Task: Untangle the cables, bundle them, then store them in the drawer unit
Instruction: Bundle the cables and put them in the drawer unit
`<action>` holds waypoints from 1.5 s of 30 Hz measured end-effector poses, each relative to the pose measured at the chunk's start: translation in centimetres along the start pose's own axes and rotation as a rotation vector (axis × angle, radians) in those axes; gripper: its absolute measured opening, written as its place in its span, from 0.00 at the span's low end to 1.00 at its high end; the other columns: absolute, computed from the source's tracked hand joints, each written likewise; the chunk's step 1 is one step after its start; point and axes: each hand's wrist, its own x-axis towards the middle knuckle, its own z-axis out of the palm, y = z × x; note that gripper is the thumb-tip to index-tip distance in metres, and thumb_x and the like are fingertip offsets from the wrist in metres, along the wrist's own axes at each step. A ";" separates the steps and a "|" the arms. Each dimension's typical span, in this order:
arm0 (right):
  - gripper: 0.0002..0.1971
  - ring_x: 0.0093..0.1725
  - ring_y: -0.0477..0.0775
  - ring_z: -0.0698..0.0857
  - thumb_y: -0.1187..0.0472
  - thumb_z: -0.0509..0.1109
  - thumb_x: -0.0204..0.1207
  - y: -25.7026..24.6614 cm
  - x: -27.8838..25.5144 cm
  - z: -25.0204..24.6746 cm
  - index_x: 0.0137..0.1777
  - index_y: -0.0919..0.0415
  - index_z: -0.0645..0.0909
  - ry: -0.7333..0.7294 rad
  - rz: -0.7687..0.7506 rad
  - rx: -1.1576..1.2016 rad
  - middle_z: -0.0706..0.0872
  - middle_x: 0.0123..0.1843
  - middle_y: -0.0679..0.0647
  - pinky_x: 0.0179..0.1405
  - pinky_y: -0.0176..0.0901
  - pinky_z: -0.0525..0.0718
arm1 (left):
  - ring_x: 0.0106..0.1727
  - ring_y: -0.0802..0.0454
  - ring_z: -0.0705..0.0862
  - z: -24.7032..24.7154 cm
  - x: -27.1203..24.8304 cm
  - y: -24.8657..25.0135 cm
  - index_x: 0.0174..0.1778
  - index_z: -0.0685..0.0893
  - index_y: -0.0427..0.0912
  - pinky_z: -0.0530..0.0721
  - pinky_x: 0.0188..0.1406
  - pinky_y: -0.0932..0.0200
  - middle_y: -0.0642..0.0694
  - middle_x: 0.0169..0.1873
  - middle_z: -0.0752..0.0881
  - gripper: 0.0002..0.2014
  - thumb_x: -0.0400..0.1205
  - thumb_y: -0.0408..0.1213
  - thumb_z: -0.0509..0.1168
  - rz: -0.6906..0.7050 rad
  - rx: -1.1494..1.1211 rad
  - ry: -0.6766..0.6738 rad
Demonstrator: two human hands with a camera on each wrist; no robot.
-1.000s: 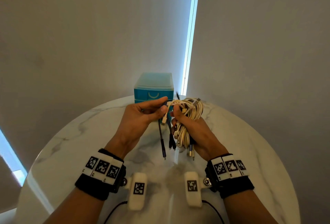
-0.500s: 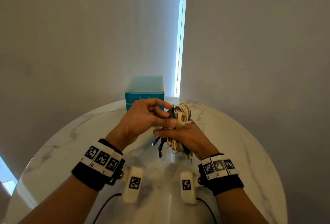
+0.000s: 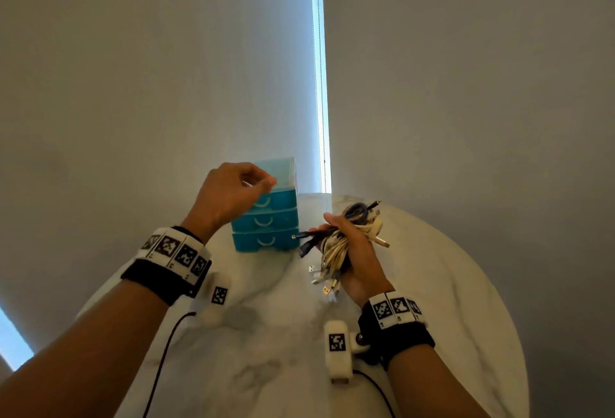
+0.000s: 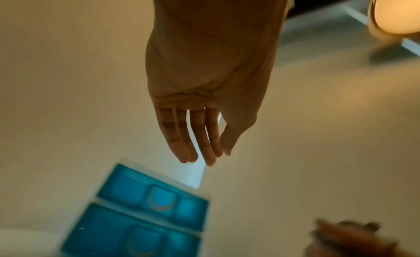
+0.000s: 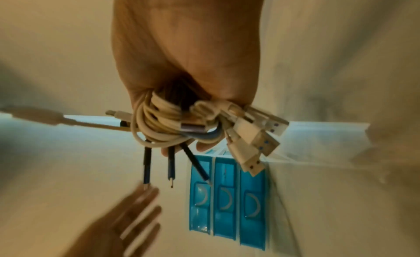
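The bundle of white and dark cables [image 3: 339,244] is gripped in my right hand [image 3: 329,223], held above the table to the right of the drawer unit. Plug ends stick out of the bundle [image 5: 170,124] below my right hand [image 5: 186,63], some white, some dark. The blue drawer unit [image 3: 266,221] has three drawers with curved handles, all pushed in. My left hand [image 3: 263,183] is in front of its top drawer and holds nothing. In the left wrist view my left hand [image 4: 204,153] has its fingers straight, just above the drawer unit [image 4: 147,207].
A round white marble table [image 3: 432,284] carries the drawer unit [image 5: 227,207] near its far edge. Grey walls stand close behind it, with a bright vertical window strip [image 3: 321,84]. Thin black leads trail from my wrist cameras over the near table.
My left hand let go of the bundle and moved up and left to the drawer unit's top drawer. My right hand carried the bundle to the right, still gripping it.
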 end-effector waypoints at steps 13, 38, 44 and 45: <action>0.18 0.31 0.57 0.88 0.57 0.63 0.91 3.3 1.3 -0.4 0.62 0.73 0.85 -0.041 0.242 0.239 0.88 0.33 0.62 0.38 0.48 0.89 | 0.91 0.37 0.54 4.4 -0.3 -6.6 0.88 0.66 0.61 0.61 0.86 0.27 0.45 0.91 0.55 0.36 0.84 0.60 0.69 0.099 0.947 -0.140; 0.22 0.47 0.60 0.90 0.55 0.69 0.82 5.1 3.1 -2.1 0.70 0.68 0.87 -0.050 0.233 0.419 0.87 0.58 0.66 0.58 0.56 0.86 | 0.86 0.49 0.58 4.6 -8.6 2.3 0.66 0.84 0.58 0.69 0.85 0.39 0.55 0.87 0.56 0.14 0.86 0.53 0.71 0.150 0.502 -0.143; 0.30 0.83 0.75 0.76 0.45 0.67 0.86 5.7 3.4 -2.5 0.82 0.63 0.80 -0.121 0.252 0.443 0.80 0.80 0.72 0.86 0.75 0.68 | 0.85 0.54 0.59 4.6 -9.7 3.7 0.55 0.79 0.59 0.69 0.85 0.41 0.59 0.85 0.58 0.10 0.85 0.53 0.73 0.120 0.354 -0.166; 0.30 0.84 0.75 0.74 0.45 0.66 0.86 5.4 3.2 -2.3 0.82 0.63 0.80 -0.140 0.261 0.429 0.80 0.81 0.72 0.87 0.76 0.66 | 0.85 0.56 0.58 4.6 -10.1 3.8 0.55 0.80 0.61 0.69 0.84 0.42 0.60 0.84 0.60 0.09 0.85 0.53 0.73 0.127 0.337 -0.157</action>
